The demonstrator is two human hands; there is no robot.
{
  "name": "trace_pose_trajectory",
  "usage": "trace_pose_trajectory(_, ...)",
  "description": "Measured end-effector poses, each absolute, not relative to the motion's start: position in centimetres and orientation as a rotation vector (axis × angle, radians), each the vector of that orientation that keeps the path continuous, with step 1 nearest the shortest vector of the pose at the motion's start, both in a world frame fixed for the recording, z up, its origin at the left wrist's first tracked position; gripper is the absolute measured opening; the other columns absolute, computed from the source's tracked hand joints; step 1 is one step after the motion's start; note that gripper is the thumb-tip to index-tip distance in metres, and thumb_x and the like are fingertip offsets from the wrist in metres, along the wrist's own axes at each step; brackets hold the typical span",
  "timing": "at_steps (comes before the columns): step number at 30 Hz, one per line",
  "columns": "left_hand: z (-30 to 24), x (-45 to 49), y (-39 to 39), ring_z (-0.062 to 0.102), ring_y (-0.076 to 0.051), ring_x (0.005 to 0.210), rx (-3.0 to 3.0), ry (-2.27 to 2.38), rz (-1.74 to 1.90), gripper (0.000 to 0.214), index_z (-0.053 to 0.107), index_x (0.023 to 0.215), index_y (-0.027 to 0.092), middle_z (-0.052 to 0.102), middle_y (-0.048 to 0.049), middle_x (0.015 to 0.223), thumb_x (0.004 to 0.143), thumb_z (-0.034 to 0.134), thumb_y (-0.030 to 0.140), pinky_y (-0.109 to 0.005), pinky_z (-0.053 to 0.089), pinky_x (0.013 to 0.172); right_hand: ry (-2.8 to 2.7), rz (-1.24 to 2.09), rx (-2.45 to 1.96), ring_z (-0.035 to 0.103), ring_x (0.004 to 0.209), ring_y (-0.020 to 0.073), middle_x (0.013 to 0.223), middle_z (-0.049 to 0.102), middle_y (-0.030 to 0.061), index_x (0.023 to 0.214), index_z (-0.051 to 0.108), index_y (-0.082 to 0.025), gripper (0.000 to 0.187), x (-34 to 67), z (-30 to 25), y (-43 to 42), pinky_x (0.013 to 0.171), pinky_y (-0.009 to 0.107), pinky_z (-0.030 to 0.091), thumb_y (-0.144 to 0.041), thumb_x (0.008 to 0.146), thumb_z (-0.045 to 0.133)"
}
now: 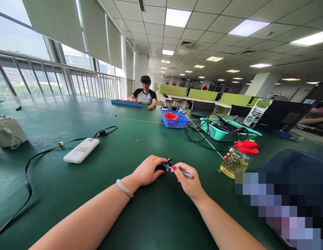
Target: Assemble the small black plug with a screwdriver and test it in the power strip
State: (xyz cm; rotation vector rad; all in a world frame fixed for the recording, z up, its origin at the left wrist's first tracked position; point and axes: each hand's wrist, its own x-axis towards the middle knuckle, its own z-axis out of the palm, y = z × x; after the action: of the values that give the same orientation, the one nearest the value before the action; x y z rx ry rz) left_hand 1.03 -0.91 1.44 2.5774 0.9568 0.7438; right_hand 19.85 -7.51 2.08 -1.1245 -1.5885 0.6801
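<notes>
My left hand (pixel 149 171), with a pale bangle at its wrist, is closed around a small black part (pixel 166 167) on the green table. The fingers cover much of the part, so its kind does not show. In my right hand (pixel 187 178) is a slim silver screwdriver (pixel 187 174) with a gold-coloured end, held like a pen between thumb and fingers. Its shaft points left and meets the black part between my two hands.
On the left lie a white power bank (pixel 82 150), a black cable (pixel 28 180) and a beige case (pixel 9 132). A red-lidded bottle (pixel 235 161), blue basket (pixel 174 121) and green basket (pixel 216 132) with cables stand right. A person (pixel 146 93) sits across the table.
</notes>
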Motion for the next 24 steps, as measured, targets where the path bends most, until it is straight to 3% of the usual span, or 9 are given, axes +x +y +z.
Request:
trace_pose_trajectory(6,1.3,1.2,-0.7,0.053,-0.024,0.111,2.550,1.374,0.744,0.045,0.047,0.137,0.031,0.062,-0.0056,0.121,0.093,0.043,0.023,-0.041,0.040,0.100,-1.323,0.620,-1.135,0.049,0.053,0.0126,0.072,0.057,0.0026,0.094,0.066,-0.018,0.044,21.3,1.2,-6.3,0.051,0.027,0.042,-0.059,0.088,0.050)
trace_pose_trajectory(9,0.9,1.1,-0.8,0.055,-0.025,0.103,2.543,1.570,0.589,0.043,0.054,0.132,0.035,0.062,-0.0067,0.116,0.093,0.040,0.023,-0.043,0.040,0.094,-1.300,0.623,-1.254,0.054,0.053,0.0133,0.080,0.063,0.0056,0.102,0.067,-0.017,0.052,21.8,0.4,-5.3,0.052,0.027,0.044,-0.063,0.086,0.051)
trace_pose_trajectory(13,0.5,1.2,-1.2,0.055,-0.027,0.098,2.593,1.647,0.496,0.037,0.068,0.115,0.035,0.063,-0.0089,0.111,0.090,0.041,0.024,-0.045,0.038,0.090,-1.294,0.638,-1.323,0.056,0.051,0.0137,0.077,0.065,0.0052,0.098,0.070,-0.016,0.058,22.3,-0.2,-4.5,0.054,0.029,0.046,-0.068,0.085,0.048)
trace_pose_trajectory(18,0.8,1.5,-1.5,0.057,-0.028,0.099,2.583,1.668,0.498,0.036,0.072,0.105,0.029,0.066,-0.0097,0.106,0.093,0.037,0.028,-0.047,0.038,0.093,-1.263,0.640,-1.333,0.054,0.049,0.0131,0.070,0.063,0.0030,0.093,0.072,-0.017,0.057,22.2,-0.1,-4.7,0.052,0.028,0.044,-0.068,0.085,0.047)
trace_pose_trajectory(24,0.8,1.5,-1.5,0.047,-0.026,0.126,2.601,1.223,0.593,0.043,0.052,0.133,0.024,0.056,-0.0076,0.135,0.094,0.043,0.040,-0.041,0.034,0.109,-1.221,0.655,-1.347,0.052,0.047,0.0136,0.064,0.061,0.0030,0.086,0.072,-0.017,0.059,22.0,0.3,-4.8,0.050,0.028,0.042,-0.070,0.084,0.047)
